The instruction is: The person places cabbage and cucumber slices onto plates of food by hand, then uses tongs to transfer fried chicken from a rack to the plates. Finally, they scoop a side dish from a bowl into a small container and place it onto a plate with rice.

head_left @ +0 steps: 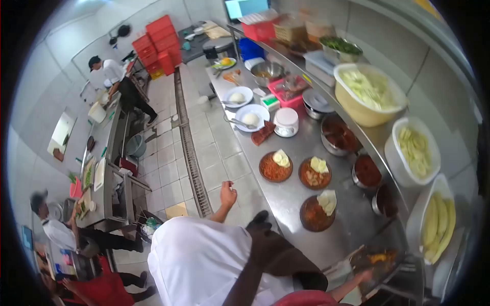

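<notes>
Right hand [363,278] touches the food tray [383,260] at the counter's [301,145] near end; I cannot tell its grip. Better keep the tray level. Left hand [227,194] hangs loosely curled, empty, beside the counter edge.

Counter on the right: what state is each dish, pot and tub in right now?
Nearest brown plate: filled, red-brown food with a pale topping.
Two brown plates behind it: filled the same way.
White plate: holds a white mound and a utensil.
Yellow tub: uncovered, full of pale shredded vegetable.
Steel pot: lid on.
Sauce pot: uncovered, red sauce inside.
Monitor: switched on.
</notes>
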